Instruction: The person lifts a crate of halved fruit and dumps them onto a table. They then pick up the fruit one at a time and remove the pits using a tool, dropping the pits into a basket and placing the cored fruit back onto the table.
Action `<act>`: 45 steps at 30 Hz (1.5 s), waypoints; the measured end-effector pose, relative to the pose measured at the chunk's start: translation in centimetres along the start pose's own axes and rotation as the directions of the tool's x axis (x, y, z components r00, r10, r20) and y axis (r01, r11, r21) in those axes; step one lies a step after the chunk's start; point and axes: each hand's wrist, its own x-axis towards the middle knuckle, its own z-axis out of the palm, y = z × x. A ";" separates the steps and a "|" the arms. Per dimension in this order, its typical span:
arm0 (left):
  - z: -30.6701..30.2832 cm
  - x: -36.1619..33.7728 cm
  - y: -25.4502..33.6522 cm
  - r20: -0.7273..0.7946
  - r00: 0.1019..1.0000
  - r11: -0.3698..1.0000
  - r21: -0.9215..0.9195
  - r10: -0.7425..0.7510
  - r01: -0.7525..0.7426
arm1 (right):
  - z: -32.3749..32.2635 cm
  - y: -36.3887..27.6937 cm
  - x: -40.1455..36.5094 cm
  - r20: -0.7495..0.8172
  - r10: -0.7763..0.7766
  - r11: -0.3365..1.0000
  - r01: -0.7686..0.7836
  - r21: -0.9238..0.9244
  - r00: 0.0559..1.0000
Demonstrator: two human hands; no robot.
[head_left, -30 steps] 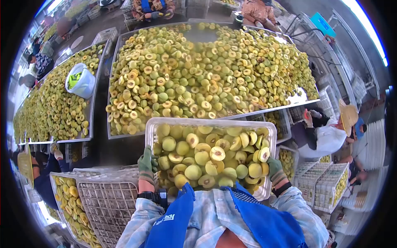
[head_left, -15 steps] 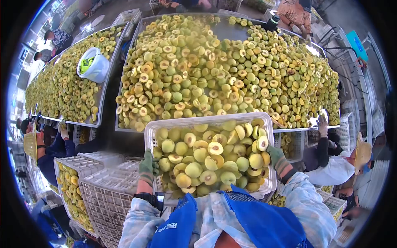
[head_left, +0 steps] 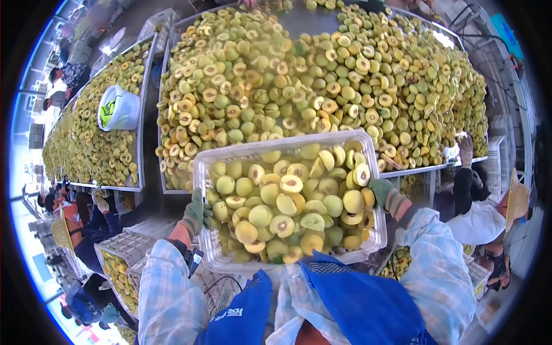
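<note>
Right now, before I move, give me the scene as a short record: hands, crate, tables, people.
left hand: gloved, gripping the left side of the crate
left hand point: left hand
right hand: gloved, gripping the crate's right side
crate: white plastic, filled with green-yellow fruit, some cut open
large table: ahead, heaped with similar fruit; crate contact unclear
side table: left, more fruit, white bucket
people: co-worker in straw hat at right; another at left
</note>
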 end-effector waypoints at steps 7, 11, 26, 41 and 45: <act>1.0 0.4 -3.9 -0.119 0.983 0.987 -0.066 0.141 -0.150 | 7.8 1.4 -3.0 -0.458 -0.389 0.918 0.379 -0.117 0.799; 0.9 -0.1 -5.1 -0.158 0.971 0.981 -0.034 0.182 -0.189 | 6.6 0.3 -5.4 -0.255 -0.133 0.879 0.233 0.416 0.958; 0.4 1.4 -4.1 -0.076 0.977 0.979 -0.026 0.200 -0.203 | 31.9 8.8 -0.1 0.033 0.641 -0.502 0.386 0.774 0.767; -1.2 -0.6 3.2 0.209 0.961 0.976 -0.158 0.181 -0.150 | 23.5 7.8 -1.4 -0.100 0.634 -0.458 0.476 0.751 0.767; -6.0 11.3 8.7 0.528 0.790 0.947 -0.108 0.312 -0.303 | 11.1 3.3 -0.5 -0.089 0.618 -0.371 0.390 0.843 0.781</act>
